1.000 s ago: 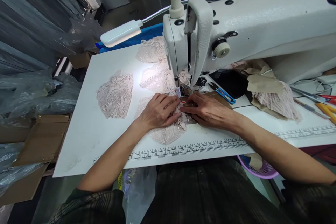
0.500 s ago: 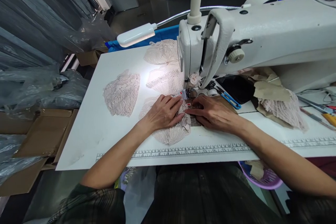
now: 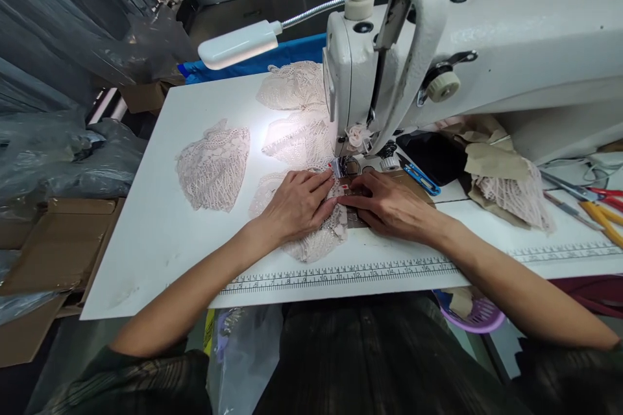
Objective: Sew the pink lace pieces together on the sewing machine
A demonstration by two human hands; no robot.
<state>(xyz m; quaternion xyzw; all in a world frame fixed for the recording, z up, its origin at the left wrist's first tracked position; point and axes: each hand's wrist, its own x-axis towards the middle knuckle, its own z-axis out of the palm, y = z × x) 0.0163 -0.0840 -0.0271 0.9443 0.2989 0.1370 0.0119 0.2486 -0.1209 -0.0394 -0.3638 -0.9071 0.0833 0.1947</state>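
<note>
Past a printed ruler (image 3: 341, 277), my left hand (image 3: 296, 204) lies flat, unclenched, on pale lace (image 3: 317, 246) by the sewing machine (image 3: 506, 45); my right hand (image 3: 384, 204) curls at the lace's edge, whether pinching I cannot tell. Beyond: a white lamp (image 3: 238, 45).

In front of the sewing machine (image 3: 487, 45), the left hand (image 3: 299, 204) lay on a lace piece (image 3: 316, 248), the right hand (image 3: 389, 205) touching its edge; left of the machine, more lace (image 3: 213, 168) rested on the bench (image 3: 146, 227).
</note>
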